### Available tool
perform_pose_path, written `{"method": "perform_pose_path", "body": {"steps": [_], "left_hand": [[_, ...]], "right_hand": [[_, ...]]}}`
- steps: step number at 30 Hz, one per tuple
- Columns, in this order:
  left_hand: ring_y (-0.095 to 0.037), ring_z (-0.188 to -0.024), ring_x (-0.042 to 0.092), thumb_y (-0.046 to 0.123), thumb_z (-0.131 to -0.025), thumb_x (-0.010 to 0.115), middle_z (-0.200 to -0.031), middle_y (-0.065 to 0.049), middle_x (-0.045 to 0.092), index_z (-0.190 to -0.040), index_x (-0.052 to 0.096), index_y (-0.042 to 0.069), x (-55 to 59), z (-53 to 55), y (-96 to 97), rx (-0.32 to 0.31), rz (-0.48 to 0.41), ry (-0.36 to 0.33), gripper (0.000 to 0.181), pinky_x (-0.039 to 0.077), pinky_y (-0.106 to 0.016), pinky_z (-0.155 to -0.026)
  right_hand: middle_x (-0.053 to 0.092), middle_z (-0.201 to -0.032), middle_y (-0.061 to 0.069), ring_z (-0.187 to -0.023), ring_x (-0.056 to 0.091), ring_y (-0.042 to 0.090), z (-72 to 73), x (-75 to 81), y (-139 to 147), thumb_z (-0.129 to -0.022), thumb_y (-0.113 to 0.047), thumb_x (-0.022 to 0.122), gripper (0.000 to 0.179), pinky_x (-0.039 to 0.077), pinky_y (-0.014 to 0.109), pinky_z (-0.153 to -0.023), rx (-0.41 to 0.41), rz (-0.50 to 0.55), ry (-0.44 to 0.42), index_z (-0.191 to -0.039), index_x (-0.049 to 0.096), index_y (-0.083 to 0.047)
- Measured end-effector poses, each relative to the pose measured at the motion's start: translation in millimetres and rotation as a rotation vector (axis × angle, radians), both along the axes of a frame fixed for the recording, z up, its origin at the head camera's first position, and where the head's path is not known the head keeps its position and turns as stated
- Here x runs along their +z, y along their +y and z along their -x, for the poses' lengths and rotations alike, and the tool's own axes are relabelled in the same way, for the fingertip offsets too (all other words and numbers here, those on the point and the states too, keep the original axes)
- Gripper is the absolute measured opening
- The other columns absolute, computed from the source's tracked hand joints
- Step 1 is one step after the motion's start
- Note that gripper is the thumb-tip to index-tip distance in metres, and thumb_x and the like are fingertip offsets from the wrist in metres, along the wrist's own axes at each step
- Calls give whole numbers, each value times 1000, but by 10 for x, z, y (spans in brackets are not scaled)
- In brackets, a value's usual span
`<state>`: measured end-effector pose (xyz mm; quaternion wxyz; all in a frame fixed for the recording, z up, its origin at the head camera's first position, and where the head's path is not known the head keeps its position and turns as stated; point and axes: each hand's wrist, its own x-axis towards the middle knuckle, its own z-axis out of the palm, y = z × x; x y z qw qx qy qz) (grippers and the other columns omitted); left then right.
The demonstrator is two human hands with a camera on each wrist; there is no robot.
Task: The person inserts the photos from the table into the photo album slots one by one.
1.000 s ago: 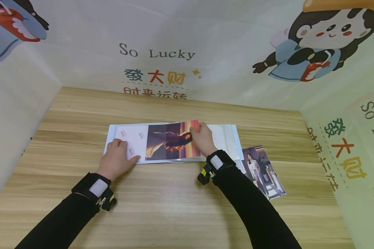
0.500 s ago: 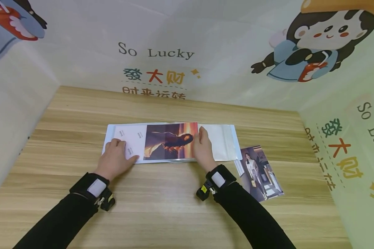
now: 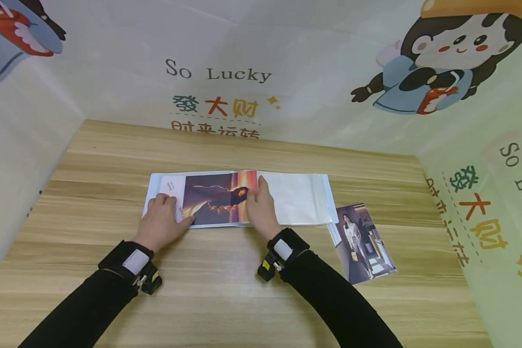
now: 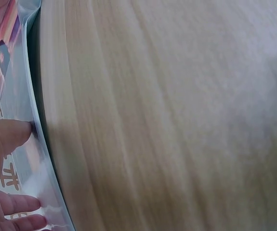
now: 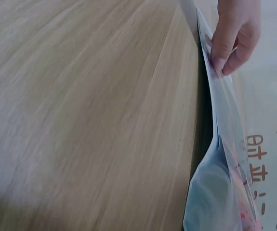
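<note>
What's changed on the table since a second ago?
The orange-toned photo slid left along the open album, towards the left hand, and the right hand moved left with it. The left hand stayed on the album's left part; the other photo stayed put.

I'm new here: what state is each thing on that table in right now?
Album: open, its right page showing no picture.
Sunset photo: sideways, seemingly partly inside the left page's clear sleeve.
Other photo: face up, by the album's lower right corner.
Left hand: resting on the left page.
Right hand: touching the sunset photo's right end.
</note>
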<state>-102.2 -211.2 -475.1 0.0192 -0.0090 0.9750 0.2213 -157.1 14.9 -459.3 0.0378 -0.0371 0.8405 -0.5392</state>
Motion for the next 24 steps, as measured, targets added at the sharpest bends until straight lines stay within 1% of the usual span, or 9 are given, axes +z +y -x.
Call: {"method": "perform_pose_path", "body": {"steps": [4, 8, 10, 12, 15, 18, 20, 24], "left_hand": [[-47, -106, 36, 34, -78, 66, -118, -33, 38, -116, 46, -17, 8, 4, 12, 4, 1, -4, 67, 41, -57, -81], [-47, -106, 37, 34, -78, 66, -116, -33, 38, -116, 45, -17, 7, 1, 23, 5, 3, 0, 68, 41, -57, -79], [-47, -106, 36, 34, -78, 66, -116, -33, 38, -118, 44, -18, 4, 0, 25, 3, 4, -5, 69, 41, -56, -80], [-46, -106, 36, 34, -79, 65, -117, -32, 38, -118, 44, -17, 4, 2, 23, 4, 9, -11, 69, 41, -56, -80], [-46, -106, 36, 34, -79, 65, -116, -32, 37, -118, 44, -17, 6, 1, 28, 3, 9, -19, 68, 41, -55, -78], [-45, -105, 37, 34, -79, 65, -116, -32, 37, -119, 44, -17, 13, 3, 34, 4, 6, -22, 67, 42, -55, -77], [-45, -105, 37, 33, -79, 65, -116, -32, 37, -119, 43, -17, 15, 3, 36, 2, 3, -21, 68, 41, -55, -77], [-46, -105, 37, 32, -79, 65, -116, -33, 37, -119, 43, -18, 21, 0, 38, -1, -4, -2, 68, 41, -55, -78]], "right_hand": [[26, -141, 29, -131, 25, 31, -16, 21, -99, -93, -3, 36, 50, 20, 35, -107, 15, -26, 13, -138, 20, 13], [25, -141, 29, -132, 24, 30, -24, 9, -207, -90, 1, 36, 52, 20, 34, -107, 24, -42, 8, -138, 19, 13], [26, -141, 30, -132, 24, 31, -23, 3, -263, -88, 2, 37, 54, 21, 35, -107, 24, -70, 8, -138, 19, 14], [31, -137, 31, -129, 28, 34, -16, 4, -319, -85, 2, 39, 55, 24, 37, -106, 16, -116, 19, -136, 23, 14], [42, -126, 33, -122, 38, 38, -6, 18, -392, -81, 2, 42, 53, 31, 41, -101, -8, -190, 49, -132, 32, 15], [49, -116, 30, -114, 44, 38, -6, 26, -452, -79, 3, 44, 49, 37, 42, -96, -22, -230, 67, -126, 39, 14], [48, -119, 30, -116, 43, 37, -12, 24, -486, -79, 4, 45, 49, 36, 41, -98, -17, -234, 61, -127, 39, 14], [41, -129, 30, -125, 35, 36, -25, 4, -540, -80, 4, 44, 52, 29, 38, -103, 9, -217, 49, -130, 35, 14]]}}
